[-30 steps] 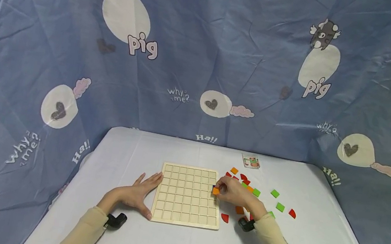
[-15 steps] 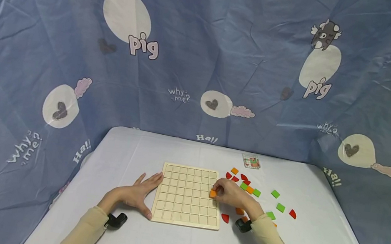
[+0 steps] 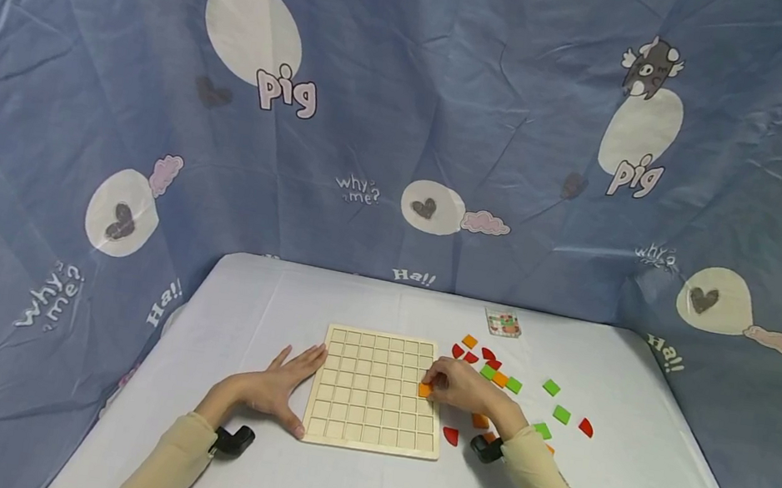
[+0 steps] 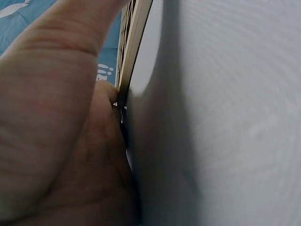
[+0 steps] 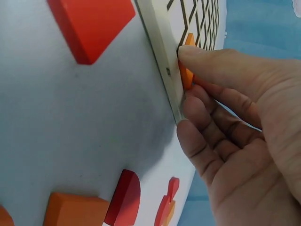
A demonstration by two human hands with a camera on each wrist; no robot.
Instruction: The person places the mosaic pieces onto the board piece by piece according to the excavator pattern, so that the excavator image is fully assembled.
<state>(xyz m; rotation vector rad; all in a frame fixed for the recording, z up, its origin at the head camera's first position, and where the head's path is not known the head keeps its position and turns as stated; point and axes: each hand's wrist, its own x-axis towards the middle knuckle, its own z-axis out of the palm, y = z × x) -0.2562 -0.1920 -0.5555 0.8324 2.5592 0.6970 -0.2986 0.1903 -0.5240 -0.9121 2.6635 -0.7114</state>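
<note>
Looking like pale, unpainted wood with a matt, smooth face: the grid board (image 3: pixel 375 392), with its edge showing a light grain in the right wrist view. Appearing as painted wood or plastic with a slightly glossy, even coat: the orange square tile (image 3: pixel 425 390) and the loose coloured pieces (image 3: pixel 551 388). Lying smooth and matt like cloth: the white table cover (image 3: pixel 292 297), with the blue printed backdrop (image 3: pixel 411 112) hanging creased, thin and faintly shiny.

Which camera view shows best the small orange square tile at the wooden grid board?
The right wrist view: the orange square tile fills it close up, under the right hand, at the wooden grid board. The head view shows it tiny. The left wrist view misses it.
</note>
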